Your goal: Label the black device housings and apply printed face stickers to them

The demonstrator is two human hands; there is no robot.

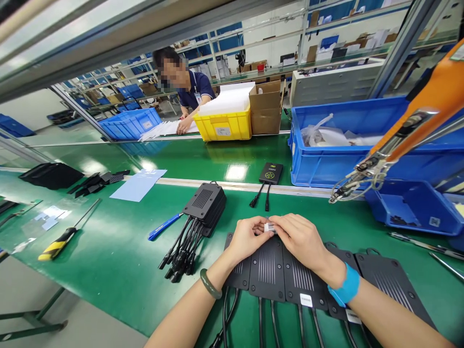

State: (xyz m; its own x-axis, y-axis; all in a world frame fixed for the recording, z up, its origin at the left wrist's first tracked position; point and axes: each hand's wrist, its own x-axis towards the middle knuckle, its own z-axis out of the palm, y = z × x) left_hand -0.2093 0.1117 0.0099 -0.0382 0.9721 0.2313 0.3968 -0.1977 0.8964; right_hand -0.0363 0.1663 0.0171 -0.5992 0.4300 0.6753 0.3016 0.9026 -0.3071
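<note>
My left hand, fingers curled, pinches a small white label with dark print. My right hand closes on the same label from the other side, its fingertips partly covering it. Both hands are over the upper edge of a row of several flat black boxes with cables; one black box lies directly below them. White stickers are on the lower edges of two boxes, one of them a sticker below my right hand. My right forearm passes over the boxes on the right.
Left of the hands stand stacked black boxes with bundled cables, a blue pen and a screwdriver. A single black box lies ahead. Blue bins and a hanging orange tool occupy the right. A co-worker handles papers opposite.
</note>
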